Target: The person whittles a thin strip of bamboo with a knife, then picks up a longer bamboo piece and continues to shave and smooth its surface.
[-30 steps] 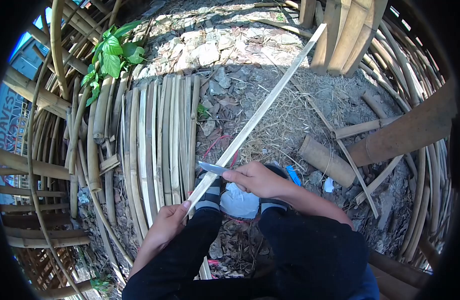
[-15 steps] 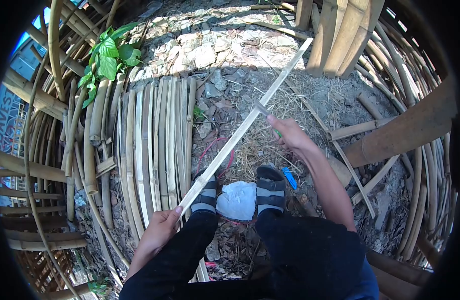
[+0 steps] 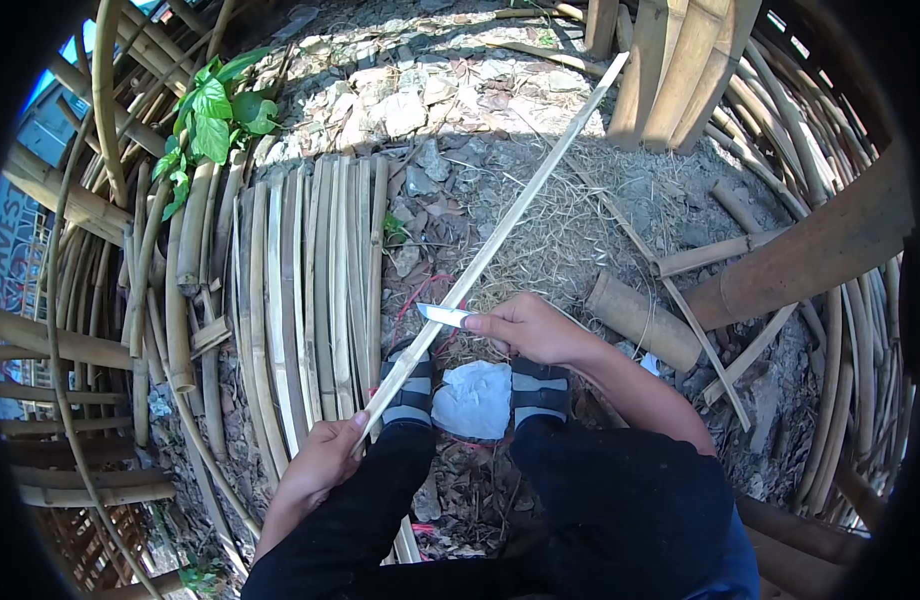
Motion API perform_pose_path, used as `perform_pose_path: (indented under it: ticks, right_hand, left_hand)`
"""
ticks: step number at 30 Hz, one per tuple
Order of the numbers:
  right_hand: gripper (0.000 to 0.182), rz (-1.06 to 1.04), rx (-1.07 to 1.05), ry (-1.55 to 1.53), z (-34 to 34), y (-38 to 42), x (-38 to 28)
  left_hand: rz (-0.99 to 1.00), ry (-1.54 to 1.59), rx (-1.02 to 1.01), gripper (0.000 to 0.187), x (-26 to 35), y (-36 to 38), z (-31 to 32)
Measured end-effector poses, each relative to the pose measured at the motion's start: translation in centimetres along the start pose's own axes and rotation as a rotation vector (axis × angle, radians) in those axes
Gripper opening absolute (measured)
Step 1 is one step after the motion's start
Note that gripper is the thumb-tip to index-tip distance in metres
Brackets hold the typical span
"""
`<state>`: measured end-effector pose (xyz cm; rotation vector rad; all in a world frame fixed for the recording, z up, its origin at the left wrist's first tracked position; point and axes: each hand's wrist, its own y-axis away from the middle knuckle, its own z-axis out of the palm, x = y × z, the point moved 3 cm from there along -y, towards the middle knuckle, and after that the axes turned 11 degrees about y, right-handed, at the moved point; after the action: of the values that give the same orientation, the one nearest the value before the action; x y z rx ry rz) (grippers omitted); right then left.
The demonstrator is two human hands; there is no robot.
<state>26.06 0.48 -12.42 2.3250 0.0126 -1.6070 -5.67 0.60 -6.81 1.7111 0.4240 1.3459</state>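
My left hand (image 3: 328, 452) grips the near end of a long, pale bamboo strip (image 3: 510, 218), which slants up and away to the right. In my right hand (image 3: 525, 328) is a knife (image 3: 443, 315) with a short shiny blade, laid across the strip a little beyond my left hand. The fingers of my right hand are wrapped round its handle. A white crumpled sheet (image 3: 473, 400) lies between my two sandalled feet, below the knife. Beside the strip, to the left, split bamboo slats (image 3: 310, 290) lie side by side on the ground.
Thick bamboo posts (image 3: 680, 75) stand at the upper right. A cut bamboo piece (image 3: 645, 320) and a large pole (image 3: 810, 250) lie to the right. Green leaves (image 3: 212, 115) grow at the upper left. A red string (image 3: 412, 295) lies near my left foot.
My right hand and the knife have moved down along the strip, toward my left hand. The strip's far end has shifted slightly up. My left hand holds its place.
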Motion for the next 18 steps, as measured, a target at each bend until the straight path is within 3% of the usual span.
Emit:
perform_pose_path:
  ticks: [3, 5, 6, 9, 13, 15, 18]
  right_hand:
    - [0.059, 0.018, 0.04, -0.007, -0.3, -0.1, 0.4]
    - [0.057, 0.195, 0.326, -0.118, -3.7, -0.5, 2.0]
    - [0.057, 0.194, 0.326, -0.116, -5.0, -0.4, 2.4]
    - [0.057, 0.272, 0.288, -0.221, -6.1, 0.2, 2.6]
    - [0.06, 0.061, -0.028, 0.003, 1.4, 1.2, -1.2]
    - [0.059, 0.025, -0.034, 0.015, 2.0, 1.0, -1.0]
    - [0.06, 0.157, 0.284, -0.1, -2.3, -0.1, 1.7]
  left_hand:
    - [0.03, -0.004, -0.019, 0.05, -0.7, -0.5, -0.7]
    - [0.017, -0.012, 0.007, 0.051, -0.7, 0.0, -1.0]
    - [0.004, -0.023, 0.027, 0.051, -0.7, 0.2, -1.1]
    - [-0.022, -0.013, 0.004, 0.051, -0.7, 0.1, -1.0]
    - [-0.044, 0.054, -0.047, 0.051, -0.5, -0.1, -0.2]
    - [-0.013, 0.002, -0.038, 0.05, -0.2, 0.2, 0.0]
    - [-0.005, -0.005, 0.003, 0.05, -0.6, 0.0, -0.6]
